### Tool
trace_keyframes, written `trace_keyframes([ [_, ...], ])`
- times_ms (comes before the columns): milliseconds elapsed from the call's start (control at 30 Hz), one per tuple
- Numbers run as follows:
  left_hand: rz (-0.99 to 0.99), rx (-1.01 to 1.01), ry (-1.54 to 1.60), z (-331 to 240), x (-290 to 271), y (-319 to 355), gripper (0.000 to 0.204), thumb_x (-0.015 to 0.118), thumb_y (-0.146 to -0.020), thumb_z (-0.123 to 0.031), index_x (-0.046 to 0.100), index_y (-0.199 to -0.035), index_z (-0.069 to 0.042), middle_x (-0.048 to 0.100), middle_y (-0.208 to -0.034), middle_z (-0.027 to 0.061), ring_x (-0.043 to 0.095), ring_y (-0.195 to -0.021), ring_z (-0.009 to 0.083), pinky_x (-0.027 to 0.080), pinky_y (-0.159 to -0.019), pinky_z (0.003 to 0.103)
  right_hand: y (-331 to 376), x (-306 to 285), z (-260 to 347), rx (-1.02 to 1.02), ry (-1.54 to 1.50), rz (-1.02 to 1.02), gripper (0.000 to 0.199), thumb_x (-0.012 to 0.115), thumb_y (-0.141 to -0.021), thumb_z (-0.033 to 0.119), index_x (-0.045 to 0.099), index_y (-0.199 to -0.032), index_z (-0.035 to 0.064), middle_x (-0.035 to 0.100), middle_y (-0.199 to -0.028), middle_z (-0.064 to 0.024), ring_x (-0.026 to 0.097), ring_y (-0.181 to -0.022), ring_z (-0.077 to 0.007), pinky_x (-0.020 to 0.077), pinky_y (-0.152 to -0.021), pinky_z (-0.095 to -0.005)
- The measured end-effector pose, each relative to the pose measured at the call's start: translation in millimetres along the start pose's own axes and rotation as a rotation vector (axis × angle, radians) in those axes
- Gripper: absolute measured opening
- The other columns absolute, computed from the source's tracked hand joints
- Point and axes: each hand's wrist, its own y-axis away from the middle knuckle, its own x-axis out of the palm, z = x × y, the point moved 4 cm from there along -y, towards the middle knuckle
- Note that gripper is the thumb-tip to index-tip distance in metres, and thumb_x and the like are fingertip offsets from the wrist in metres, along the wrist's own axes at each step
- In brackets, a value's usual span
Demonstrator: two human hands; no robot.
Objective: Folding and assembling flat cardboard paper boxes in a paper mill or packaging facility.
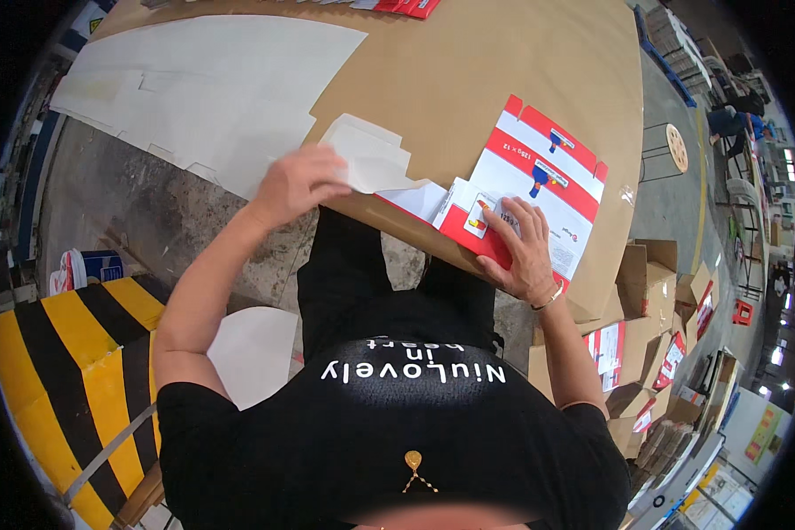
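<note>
A flat red and white printed carton lies at the table's near edge, partly folded. Its white inner flap stretches to the left, with a crease rising near the edge. My left hand is at the left end of this flap, its fingers curled and the thumb below them, seemingly pinching the flap's edge. Flat on the carton's printed panel rests my right hand, fingers spread and pressing down. The underside of the carton is hidden.
White cardboard blanks overlap on the brown table at the left. More red printed cartons show at the far edge. Open brown boxes stand to the right, a stool beyond. A yellow-black striped block is at the lower left.
</note>
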Motion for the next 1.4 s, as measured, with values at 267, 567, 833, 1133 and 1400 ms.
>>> trace_keyframes([
  [267, -1.215, -0.601, 1.326, -13.8, 34.8, -49.6, 0.056, 0.076, -0.09, -0.012, 0.048, -0.137, -0.001, 0.061, -0.124, 0.0112, 0.055, -0.121, 0.0187, 0.049, -0.101, 0.036, 0.8, -4.0, -0.2, -0.03, -0.063, 0.073, 0.071, 0.076, -0.079, 0.029, 0.051, -0.145, 0.0215, 0.042, -0.146, -0.0189, 0.035, -0.142, -0.04, 0.0209, -0.12, -0.0592],
  [567, -0.286, 0.065, -0.21, -60.8, 42.9, -84.0, 0.058, 0.063, -0.094, -0.019, 0.047, -0.15, -0.019, 0.039, -0.152, 0.0262, 0.037, -0.139, 0.0458, 0.031, -0.116, 0.051, 1.3, 5.3, 11.7, -0.118, -0.047, 0.111, 0.064, 0.069, -0.086, 0.015, 0.051, -0.145, 0.0304, 0.036, -0.158, -0.0132, 0.032, -0.145, -0.0424, 0.0212, -0.119, -0.0633],
  [833, -0.138, -0.109, -0.281, -64.8, 56.2, -88.5, 0.061, 0.056, -0.096, -0.047, 0.043, -0.152, -0.027, 0.023, -0.161, 0.022, 0.022, -0.146, 0.0487, 0.018, -0.117, 0.065, -3.1, 6.6, 15.4, -0.143, 0.051, 0.132, 0.063, 0.073, -0.086, 0.025, 0.052, -0.143, 0.0377, 0.037, -0.156, -0.0113, 0.031, -0.145, -0.0396, 0.0208, -0.119, -0.0629],
  [1133, -0.084, -0.262, -0.327, -85.2, 53.7, -99.5, 0.056, 0.058, -0.096, -0.04, 0.046, -0.15, -0.031, 0.027, -0.159, 0.0227, 0.02, -0.146, 0.0464, 0.017, -0.112, 0.073, 3.2, 12.4, 11.4, -0.105, 0.052, 0.14, 0.063, 0.069, -0.088, 0.026, 0.046, -0.147, 0.0309, 0.037, -0.156, -0.0114, 0.029, -0.146, -0.0397, 0.0191, -0.12, -0.061],
  [1400, 0.077, -0.466, -0.301, -76.8, 37.5, -135.0, 0.055, 0.06, -0.095, -0.041, 0.049, -0.147, -0.026, 0.039, -0.147, 0.0212, 0.038, -0.135, 0.0431, 0.025, -0.11, 0.069, -4.9, 11.4, 4.1, -0.226, 0.059, 0.149, 0.065, 0.07, -0.085, 0.025, 0.048, -0.146, 0.0269, 0.039, -0.155, -0.0131, 0.034, -0.144, -0.0391, 0.0239, -0.118, -0.0594],
])
